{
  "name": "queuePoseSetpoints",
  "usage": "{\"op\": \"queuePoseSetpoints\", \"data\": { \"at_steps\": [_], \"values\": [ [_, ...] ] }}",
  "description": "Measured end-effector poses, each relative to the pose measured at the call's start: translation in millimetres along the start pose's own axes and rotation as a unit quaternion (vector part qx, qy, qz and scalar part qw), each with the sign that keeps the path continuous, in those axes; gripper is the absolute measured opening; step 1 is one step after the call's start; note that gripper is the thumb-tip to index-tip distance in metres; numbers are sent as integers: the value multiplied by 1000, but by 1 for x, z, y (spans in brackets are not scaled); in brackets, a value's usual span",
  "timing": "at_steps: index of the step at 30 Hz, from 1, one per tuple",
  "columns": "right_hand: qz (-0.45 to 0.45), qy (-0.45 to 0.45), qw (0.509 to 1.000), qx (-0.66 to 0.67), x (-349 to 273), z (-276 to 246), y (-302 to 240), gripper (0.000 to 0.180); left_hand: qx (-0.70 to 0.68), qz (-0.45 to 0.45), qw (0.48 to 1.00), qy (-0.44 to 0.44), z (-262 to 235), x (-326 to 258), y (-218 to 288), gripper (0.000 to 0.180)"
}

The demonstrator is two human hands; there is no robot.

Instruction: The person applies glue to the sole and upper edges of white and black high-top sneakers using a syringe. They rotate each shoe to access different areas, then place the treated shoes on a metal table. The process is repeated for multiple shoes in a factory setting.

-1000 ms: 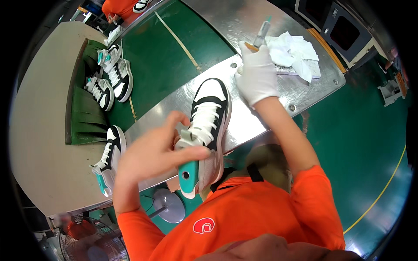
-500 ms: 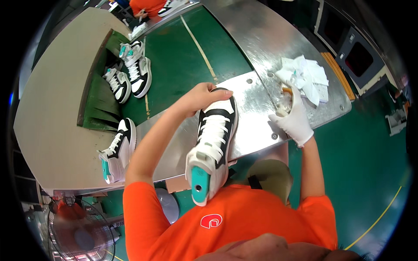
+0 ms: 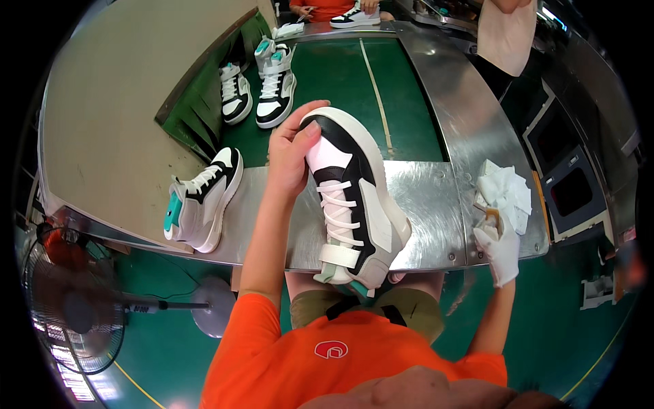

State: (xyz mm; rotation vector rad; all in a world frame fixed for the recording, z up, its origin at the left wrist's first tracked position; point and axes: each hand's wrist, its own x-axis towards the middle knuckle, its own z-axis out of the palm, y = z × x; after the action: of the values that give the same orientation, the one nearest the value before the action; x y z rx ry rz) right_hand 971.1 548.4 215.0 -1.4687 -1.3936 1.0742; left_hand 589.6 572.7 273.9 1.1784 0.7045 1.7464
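Note:
My bare left hand grips a high-top sneaker by its toe, thumb on the upper and fingers around the sole edge. The shoe is white and black with white laces, a strap and a teal heel part; it is tilted so its outer side shows, heel toward me. My right hand, in a white glove, is at the table's right side, beside a heap of crumpled white wipes. Its fingers curl round something small with a tan patch that I cannot make out.
Another matching sneaker stands on the metal edge at left. Two more, a smaller-looking shoe and a taller one, stand on the green belt. A co-worker's hand holds a shoe across the table. A fan stands lower left.
The sneaker has rolled in my left hand, from laces facing up to its side showing. The view has shifted; my gloved right hand stays by the wipes, its fingers drawn closer together.

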Motion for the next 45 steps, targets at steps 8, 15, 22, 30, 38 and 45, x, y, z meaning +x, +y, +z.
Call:
{"op": "queuePoseSetpoints", "data": {
  "at_steps": [8,15,22,30,38,45],
  "values": [
    [-137,-179,890,396,-18,40,-48,62,-8,-77,996,35,-34,-12,-35,41],
    [-154,-301,819,464,29,136,-117,75,-13,-119,993,22,-30,-17,-40,40],
    [-167,-352,860,331,44,174,-141,73,-2,-113,993,15,-29,-19,-39,44],
    [-193,-347,871,290,42,156,-122,70,12,-121,992,29,-34,-21,-40,43],
    [-176,-138,931,290,6,74,-73,68,-3,-121,992,34,-36,-18,-43,45],
    [29,25,995,-93,10,8,0,61,-11,-132,991,31,-36,-19,-42,49]
  ]
}}
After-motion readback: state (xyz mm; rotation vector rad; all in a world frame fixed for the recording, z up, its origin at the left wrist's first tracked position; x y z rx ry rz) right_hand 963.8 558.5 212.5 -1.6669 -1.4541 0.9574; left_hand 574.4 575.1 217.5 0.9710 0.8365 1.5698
